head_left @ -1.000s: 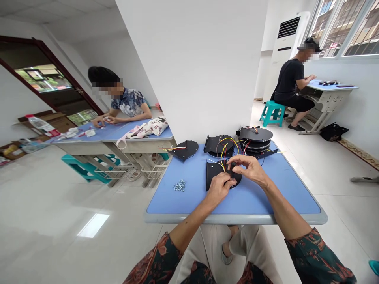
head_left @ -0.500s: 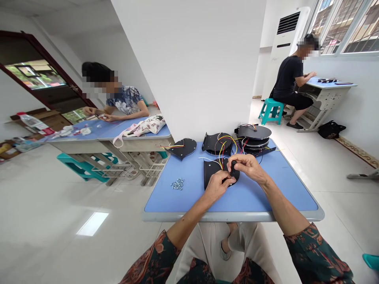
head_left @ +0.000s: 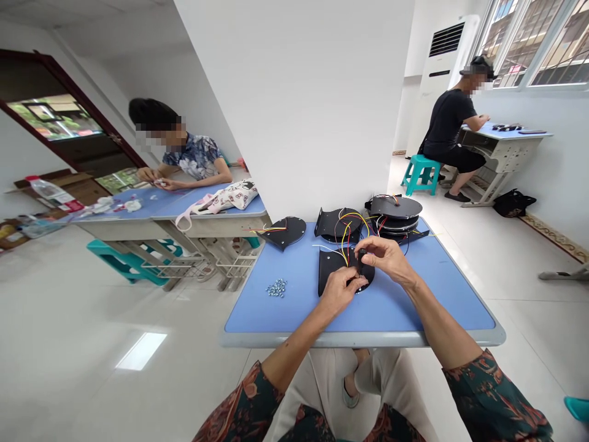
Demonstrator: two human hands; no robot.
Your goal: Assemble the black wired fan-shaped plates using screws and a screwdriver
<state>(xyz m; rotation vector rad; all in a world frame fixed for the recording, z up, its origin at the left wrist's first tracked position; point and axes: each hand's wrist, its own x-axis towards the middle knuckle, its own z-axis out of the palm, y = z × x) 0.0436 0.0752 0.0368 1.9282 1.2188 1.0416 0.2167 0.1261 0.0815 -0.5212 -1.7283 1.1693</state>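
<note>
A black plate with one rounded end lies flat on the blue table before me, red, yellow and white wires rising from it. My right hand grips the dark handle of a screwdriver, held upright over the plate's right part. Down by the screwdriver's lower end, the fingers of my left hand are pinched together against the plate; whatever they hold is hidden. Left of the plate sits a small heap of silvery screws.
More black plates with wires lie along the table's back: one at left, one in the middle, a stack at right. A white pillar rises behind. Two people sit at other tables, left and right.
My right hand stays on the screwdriver, its fingers slightly shifted around the handle. My left hand keeps its place on the plate. The whole view has moved very slightly.
</note>
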